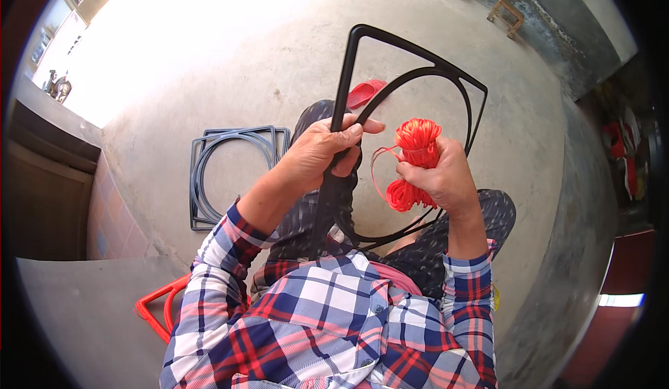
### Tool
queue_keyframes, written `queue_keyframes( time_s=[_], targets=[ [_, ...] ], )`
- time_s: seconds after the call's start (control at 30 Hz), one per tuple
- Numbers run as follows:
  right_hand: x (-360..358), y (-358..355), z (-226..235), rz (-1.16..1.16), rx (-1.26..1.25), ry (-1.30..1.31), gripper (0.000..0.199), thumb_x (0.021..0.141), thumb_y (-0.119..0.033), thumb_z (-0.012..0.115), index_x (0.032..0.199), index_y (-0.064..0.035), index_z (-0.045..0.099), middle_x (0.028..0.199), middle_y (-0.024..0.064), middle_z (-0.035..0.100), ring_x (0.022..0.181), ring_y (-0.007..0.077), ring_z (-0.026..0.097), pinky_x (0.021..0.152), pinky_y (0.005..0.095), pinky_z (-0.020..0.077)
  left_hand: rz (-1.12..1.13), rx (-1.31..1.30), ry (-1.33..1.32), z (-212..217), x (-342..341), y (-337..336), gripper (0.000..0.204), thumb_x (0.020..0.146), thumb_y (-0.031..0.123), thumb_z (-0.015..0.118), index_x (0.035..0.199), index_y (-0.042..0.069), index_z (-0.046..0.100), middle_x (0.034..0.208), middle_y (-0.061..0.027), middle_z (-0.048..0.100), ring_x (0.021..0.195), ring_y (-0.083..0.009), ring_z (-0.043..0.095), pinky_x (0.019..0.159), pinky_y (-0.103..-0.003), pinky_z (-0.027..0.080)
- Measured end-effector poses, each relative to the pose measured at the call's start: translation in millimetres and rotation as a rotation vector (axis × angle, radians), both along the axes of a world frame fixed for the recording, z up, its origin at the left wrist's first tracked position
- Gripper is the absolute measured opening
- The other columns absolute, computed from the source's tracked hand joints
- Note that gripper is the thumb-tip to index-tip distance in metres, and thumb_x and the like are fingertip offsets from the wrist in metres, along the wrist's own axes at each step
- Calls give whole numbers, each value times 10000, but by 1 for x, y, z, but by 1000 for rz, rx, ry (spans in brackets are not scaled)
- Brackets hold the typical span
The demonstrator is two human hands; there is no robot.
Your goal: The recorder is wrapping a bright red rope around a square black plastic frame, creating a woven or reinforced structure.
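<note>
Nearby, stacked dark frames (233,173) on concrete; left hand (322,149) grip clenched around black frame (411,75), right hand (442,176) clutching red cord bundle (414,159).

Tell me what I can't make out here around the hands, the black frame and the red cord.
- Head view: lower end of the black frame is hidden behind the left hand, the knees and the plaid shirt.
- The red cord bundle is partly covered by the right hand; its loose end can't be traced.
- The red frame is largely hidden by the left sleeve.
- The top left is washed out by glare.
</note>
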State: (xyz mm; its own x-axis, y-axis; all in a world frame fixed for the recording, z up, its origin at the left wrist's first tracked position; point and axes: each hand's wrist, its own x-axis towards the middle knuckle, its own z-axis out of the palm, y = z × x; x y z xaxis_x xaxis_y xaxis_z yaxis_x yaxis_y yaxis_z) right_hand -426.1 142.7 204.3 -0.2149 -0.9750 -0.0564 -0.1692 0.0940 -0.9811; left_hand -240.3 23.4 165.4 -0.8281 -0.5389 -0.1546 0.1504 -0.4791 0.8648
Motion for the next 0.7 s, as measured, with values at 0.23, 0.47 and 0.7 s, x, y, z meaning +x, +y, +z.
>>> queue_keyframes(
  time_s=[0.23,0.47,0.7],
  targets=[
    [-16,7,-12,-86,-127,-27,118,783,-8,681,892,12,641,782,1,643,718,61,591,667,240,503,-91,28,-28,8,-9,9,271,976,181,556,1183,7,574,696,-22,542,498,-51,388,452,-204,257],
    [-35,32,-38,-180,-8,-147,123,774,-25,698,872,8,631,792,30,658,710,98,632,674,267,522,5,23,-60,8,-1,8,214,923,36,563,1136,8,567,703,-19,536,507,-33,368,441,-189,223],
    [6,30,-25,-240,-194,-66,260,789,28,686,1043,5,636,1077,113,682,806,122,654,759,290,548,-49,-28,-36,13,-6,18,230,933,69,587,1153,5,566,711,-22,542,512,-29,380,445,-187,240]
  ],
)
